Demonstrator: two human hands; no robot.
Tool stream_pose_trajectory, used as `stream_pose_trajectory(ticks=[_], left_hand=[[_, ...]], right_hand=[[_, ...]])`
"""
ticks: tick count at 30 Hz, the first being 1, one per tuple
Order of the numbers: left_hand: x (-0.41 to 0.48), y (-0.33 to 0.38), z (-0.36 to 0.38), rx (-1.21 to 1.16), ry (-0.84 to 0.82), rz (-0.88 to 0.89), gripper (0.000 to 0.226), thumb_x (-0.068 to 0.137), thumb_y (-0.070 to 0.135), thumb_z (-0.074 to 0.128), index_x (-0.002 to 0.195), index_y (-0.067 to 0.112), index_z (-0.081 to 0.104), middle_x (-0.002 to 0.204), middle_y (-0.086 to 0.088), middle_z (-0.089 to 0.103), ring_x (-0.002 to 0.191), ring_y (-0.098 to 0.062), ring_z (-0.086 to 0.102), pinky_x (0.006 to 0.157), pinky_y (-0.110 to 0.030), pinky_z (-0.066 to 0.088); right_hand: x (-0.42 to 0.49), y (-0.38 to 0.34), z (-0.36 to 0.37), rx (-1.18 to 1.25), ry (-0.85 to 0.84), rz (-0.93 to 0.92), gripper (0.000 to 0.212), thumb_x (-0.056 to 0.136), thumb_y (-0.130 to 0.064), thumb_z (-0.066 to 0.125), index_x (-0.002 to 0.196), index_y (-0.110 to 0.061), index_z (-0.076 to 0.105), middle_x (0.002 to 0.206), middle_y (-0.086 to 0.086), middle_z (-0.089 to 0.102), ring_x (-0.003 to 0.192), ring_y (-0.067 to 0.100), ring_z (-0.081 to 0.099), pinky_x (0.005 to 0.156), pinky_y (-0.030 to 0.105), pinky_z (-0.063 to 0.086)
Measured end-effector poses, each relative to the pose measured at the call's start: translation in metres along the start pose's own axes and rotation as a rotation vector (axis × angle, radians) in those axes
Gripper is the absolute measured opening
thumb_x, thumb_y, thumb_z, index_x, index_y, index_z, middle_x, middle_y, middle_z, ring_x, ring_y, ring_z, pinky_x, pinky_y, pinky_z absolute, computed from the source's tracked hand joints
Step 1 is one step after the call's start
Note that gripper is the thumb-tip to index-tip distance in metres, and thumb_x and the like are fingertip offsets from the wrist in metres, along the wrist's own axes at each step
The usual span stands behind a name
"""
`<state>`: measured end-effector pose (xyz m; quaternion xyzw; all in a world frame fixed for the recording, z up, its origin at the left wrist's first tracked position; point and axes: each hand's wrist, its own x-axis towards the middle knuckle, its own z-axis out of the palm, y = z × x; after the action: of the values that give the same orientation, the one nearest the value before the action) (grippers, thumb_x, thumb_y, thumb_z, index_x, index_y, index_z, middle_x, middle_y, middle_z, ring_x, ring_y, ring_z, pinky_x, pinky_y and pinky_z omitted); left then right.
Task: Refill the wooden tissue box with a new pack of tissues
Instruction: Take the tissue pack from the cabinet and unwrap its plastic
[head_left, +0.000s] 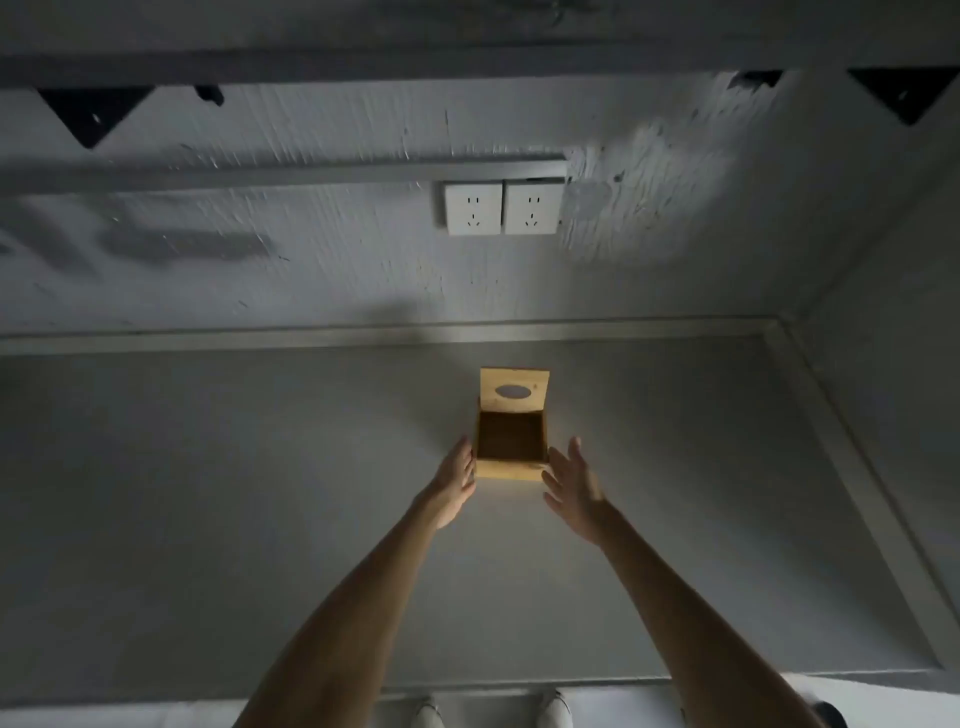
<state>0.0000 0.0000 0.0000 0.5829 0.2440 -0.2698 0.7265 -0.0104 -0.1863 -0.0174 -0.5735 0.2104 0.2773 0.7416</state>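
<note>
Wooden tissue box (511, 470), lid up, empty: left hand (453, 486) flat against left wall; right hand (574, 491) spread, just right, apart.

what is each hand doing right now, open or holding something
Left hand: open, fingers straight, by the left side of the wooden tissue box; contact unclear.
Right hand: open, fingers spread, holding nothing.
</note>
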Motion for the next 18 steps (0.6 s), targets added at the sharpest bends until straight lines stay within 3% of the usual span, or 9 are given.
stream_pose_trajectory(ticks=[5,11,18], left_hand=[[-0.014,-0.002,0.003,0.154,-0.007,-0.014,0.058,0.106,0.046,0.014,0.156,0.016,0.017,0.165,0.000,0.016,0.153,-0.018,0.014,0.124,-0.037,0.009],[-0.045,-0.057,0.003,0.115,0.065,-0.063,0.060,0.107,0.040,0.025,0.155,0.004,0.019,0.163,-0.013,0.021,0.151,-0.027,0.023,0.122,-0.037,0.020],[-0.082,-0.101,0.021,0.104,0.137,-0.077,0.059,0.107,0.037,0.029,0.151,-0.001,0.026,0.160,-0.017,0.029,0.148,-0.030,0.029,0.121,-0.039,0.024]], right_hand=[[-0.013,0.004,-0.008,-0.040,0.040,0.006,0.078,0.098,-0.065,0.007,0.158,-0.015,0.012,0.166,0.006,0.015,0.152,0.026,0.017,0.123,0.043,0.010],[-0.065,0.050,-0.038,0.061,0.015,0.056,0.082,0.096,-0.066,0.012,0.157,-0.012,0.018,0.162,0.009,0.025,0.149,0.027,0.026,0.122,0.043,0.016],[-0.090,0.087,-0.065,-0.049,-0.025,0.088,0.074,0.100,-0.058,0.007,0.157,-0.013,0.017,0.163,0.008,0.024,0.149,0.026,0.025,0.123,0.043,0.015]])
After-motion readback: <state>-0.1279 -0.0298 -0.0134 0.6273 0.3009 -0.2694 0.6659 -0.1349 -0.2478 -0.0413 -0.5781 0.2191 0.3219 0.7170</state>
